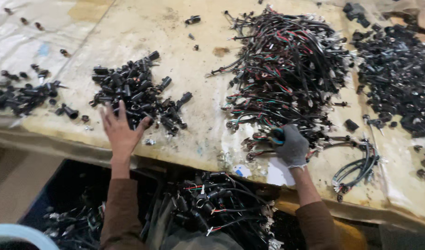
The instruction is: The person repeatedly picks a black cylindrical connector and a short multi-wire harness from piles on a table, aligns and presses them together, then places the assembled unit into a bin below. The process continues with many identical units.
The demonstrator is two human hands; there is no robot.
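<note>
Holding finished wire harnesses (212, 203): black bin (64, 190) below.

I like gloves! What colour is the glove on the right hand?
Grey, with a blue fingertip patch: the glove on the right hand shows best in the head view.

Bare table (201, 99) between connector pile (133, 92); wire heap (286, 69)

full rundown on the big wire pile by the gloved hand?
The large tangled heap of thin black, red, green and white wires with small connector ends sprawls loosely over the stained beige tabletop, right of centre. Its near edge lies under the right hand in a grey knit glove, which rests on it, fingers curled into strands.
</note>
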